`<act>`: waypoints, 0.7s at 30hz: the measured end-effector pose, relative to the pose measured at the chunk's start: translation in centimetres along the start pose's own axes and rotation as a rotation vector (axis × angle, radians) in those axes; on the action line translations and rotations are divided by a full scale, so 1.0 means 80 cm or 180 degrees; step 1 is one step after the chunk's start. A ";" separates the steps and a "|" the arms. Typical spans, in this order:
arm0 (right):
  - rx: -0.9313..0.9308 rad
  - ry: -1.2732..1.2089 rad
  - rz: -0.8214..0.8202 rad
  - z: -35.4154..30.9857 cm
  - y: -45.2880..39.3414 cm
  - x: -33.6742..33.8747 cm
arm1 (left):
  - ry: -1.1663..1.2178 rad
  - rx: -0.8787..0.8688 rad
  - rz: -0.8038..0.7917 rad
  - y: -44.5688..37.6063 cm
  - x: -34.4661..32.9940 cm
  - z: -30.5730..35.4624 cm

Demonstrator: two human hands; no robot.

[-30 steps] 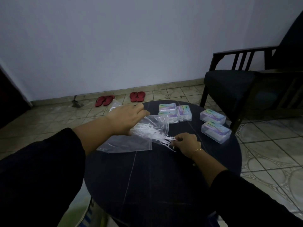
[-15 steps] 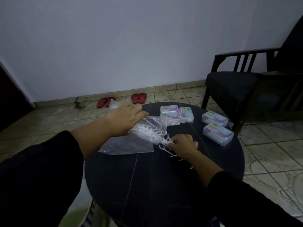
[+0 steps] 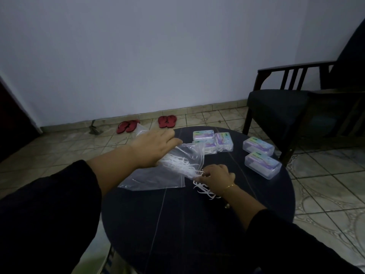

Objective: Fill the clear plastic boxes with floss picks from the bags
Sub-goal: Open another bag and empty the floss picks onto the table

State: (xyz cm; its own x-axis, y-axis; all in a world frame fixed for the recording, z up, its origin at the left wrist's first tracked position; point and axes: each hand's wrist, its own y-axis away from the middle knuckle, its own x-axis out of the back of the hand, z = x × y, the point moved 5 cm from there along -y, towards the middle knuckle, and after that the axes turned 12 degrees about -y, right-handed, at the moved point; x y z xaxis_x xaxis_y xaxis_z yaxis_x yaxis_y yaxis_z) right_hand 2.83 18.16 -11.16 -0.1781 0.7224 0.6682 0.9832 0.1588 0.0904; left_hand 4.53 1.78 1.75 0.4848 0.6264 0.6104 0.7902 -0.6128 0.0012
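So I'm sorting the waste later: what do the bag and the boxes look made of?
The bag: thin, soft clear plastic film, glossy; it creases and shows the white picks through it. The boxes: stiff clear plastic, slightly frosted, holding crisp edges, with what looks like a printed paper label inside.

Round dark table [image 3: 177, 234] stood on tiled floor [image 3: 325, 194]. Dark wooden armchair [image 3: 280, 109] at right. Two pairs red sandals [image 3: 166, 121] lay by the wall [image 3: 138, 56].
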 end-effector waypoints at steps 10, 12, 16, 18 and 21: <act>-0.0030 0.0049 -0.0073 0.007 0.006 0.008 | -0.0010 -0.0111 0.0021 -0.007 0.003 -0.005; 0.0045 0.0110 -0.0071 0.000 0.004 0.005 | -0.0008 -0.0141 0.0110 -0.009 0.011 -0.004; 0.0035 0.0205 -0.0118 -0.006 0.000 0.003 | -0.0073 -0.0215 0.0155 -0.010 0.014 -0.002; 0.0035 0.0216 -0.0092 -0.005 0.000 0.002 | -0.0207 -0.0251 0.0089 -0.011 0.010 -0.001; -0.0085 0.0229 0.0127 0.003 -0.001 0.011 | -0.0328 -0.0218 0.0125 -0.012 0.006 -0.003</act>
State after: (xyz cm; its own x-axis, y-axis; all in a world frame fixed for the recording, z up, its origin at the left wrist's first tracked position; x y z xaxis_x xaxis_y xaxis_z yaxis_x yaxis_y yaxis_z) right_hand 2.56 18.94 -10.71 -0.1363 0.6774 0.7229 0.9903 0.1120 0.0817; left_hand 3.95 2.55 2.20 0.5535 0.6453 0.5264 0.7442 -0.6671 0.0353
